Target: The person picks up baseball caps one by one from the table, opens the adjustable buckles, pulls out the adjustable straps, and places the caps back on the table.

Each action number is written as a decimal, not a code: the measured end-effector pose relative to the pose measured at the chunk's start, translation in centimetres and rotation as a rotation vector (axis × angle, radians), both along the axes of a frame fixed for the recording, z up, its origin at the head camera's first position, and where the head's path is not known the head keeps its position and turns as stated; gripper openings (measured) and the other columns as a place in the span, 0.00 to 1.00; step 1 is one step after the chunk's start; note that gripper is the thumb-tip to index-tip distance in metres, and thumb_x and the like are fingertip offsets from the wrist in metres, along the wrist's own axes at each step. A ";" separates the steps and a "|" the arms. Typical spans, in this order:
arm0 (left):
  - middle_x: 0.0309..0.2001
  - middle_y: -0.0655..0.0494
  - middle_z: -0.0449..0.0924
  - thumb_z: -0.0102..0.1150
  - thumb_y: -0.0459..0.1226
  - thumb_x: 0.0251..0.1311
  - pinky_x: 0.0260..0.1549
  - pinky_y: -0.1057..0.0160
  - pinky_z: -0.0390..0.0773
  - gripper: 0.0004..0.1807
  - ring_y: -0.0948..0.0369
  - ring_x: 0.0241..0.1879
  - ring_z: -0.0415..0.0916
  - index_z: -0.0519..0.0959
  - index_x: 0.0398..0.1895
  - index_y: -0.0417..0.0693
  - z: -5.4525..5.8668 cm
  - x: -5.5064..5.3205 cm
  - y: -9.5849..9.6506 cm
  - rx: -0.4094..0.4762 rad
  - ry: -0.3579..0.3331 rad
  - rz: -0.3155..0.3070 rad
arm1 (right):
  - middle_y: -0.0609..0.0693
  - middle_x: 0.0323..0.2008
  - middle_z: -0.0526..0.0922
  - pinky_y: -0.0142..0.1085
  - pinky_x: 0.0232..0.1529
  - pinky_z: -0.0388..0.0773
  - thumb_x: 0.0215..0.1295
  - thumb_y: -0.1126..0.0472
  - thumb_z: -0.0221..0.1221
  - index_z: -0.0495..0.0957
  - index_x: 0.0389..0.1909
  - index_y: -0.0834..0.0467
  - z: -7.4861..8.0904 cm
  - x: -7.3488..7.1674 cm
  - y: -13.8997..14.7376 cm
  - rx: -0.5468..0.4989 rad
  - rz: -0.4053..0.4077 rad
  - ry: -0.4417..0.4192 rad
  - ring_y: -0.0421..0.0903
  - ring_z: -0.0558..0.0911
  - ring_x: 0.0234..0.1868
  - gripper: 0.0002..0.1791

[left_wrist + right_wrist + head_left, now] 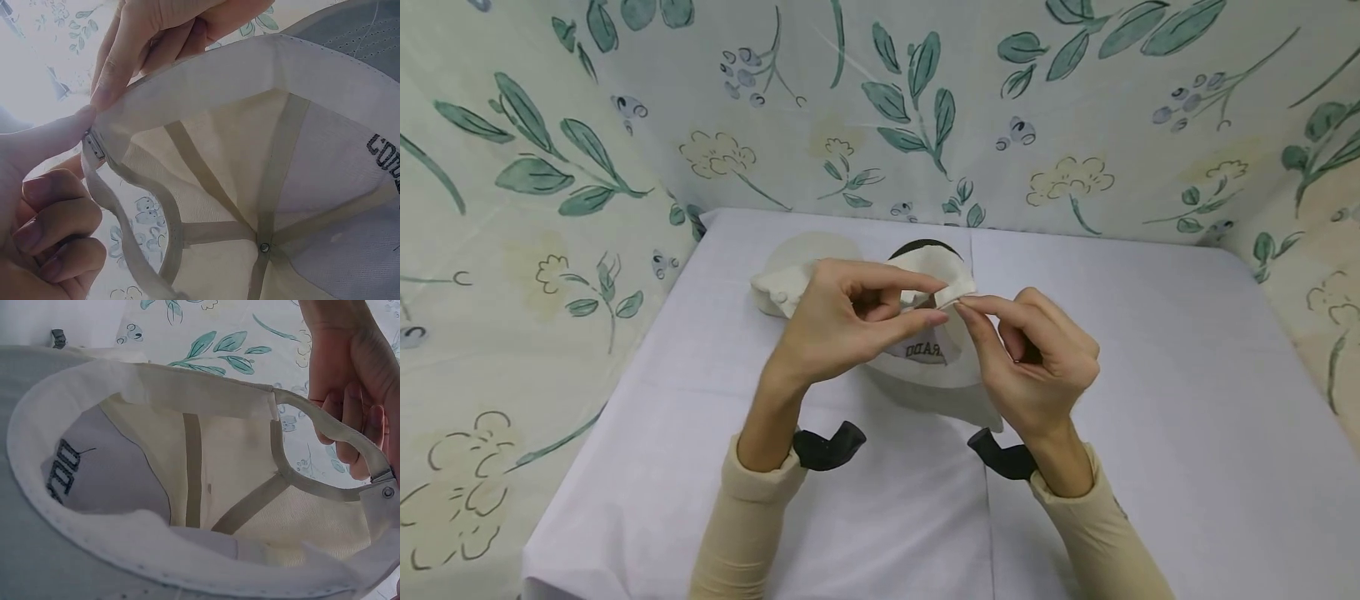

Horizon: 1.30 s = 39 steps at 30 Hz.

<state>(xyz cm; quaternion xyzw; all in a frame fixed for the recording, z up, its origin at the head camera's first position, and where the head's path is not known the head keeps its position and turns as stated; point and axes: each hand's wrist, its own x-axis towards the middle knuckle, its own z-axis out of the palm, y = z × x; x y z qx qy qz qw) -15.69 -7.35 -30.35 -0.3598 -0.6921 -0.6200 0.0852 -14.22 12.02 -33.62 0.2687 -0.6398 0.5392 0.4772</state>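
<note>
A pale cap (973, 371) is held above the table with its inside facing up, its grey-green brim (940, 404) pointing toward me. Dark lettering shows on the lining. At the back opening runs a narrow strap (128, 244) with a small metal buckle (94, 147). My left hand (835, 325) pinches the strap end by the buckle between thumb and index finger, its other fingers curled in. From the right, my right hand (1041, 362) pinches the band right beside the buckle, fingertips close to the left ones.
Another pale cap (808, 250) lies on the table behind my left hand. A dark curved edge (925, 246) shows behind the held cap. White cloth (1150, 375) covers the table, and leaf-patterned fabric (850, 108) hangs behind. Black curved pieces (831, 447) sit at both wrists.
</note>
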 end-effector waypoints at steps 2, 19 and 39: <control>0.14 0.57 0.56 0.74 0.25 0.55 0.18 0.67 0.53 0.10 0.64 0.16 0.53 0.89 0.40 0.34 0.0 0.0 0.0 -0.006 0.005 0.006 | 0.49 0.12 0.52 0.26 0.23 0.44 0.62 0.53 0.74 0.86 0.24 0.69 0.0 0.0 0.0 0.003 -0.002 -0.004 0.38 0.51 0.18 0.21; 0.14 0.56 0.57 0.74 0.24 0.54 0.18 0.69 0.53 0.07 0.65 0.17 0.53 0.88 0.37 0.33 0.2 0.0 0.5 0.037 0.196 0.135 | 0.49 0.12 0.51 0.27 0.23 0.44 0.62 0.53 0.74 0.86 0.23 0.69 0.0 -0.1 -0.3 -0.012 -0.012 0.002 0.38 0.51 0.18 0.21; 0.15 0.57 0.58 0.76 0.24 0.52 0.18 0.68 0.52 0.12 0.65 0.18 0.53 0.88 0.41 0.32 0.2 0.1 0.0 -0.017 0.156 0.108 | 0.50 0.12 0.52 0.27 0.24 0.47 0.60 0.56 0.75 0.85 0.23 0.71 0.4 -0.3 0.4 -0.048 -0.051 -0.033 0.38 0.53 0.19 0.20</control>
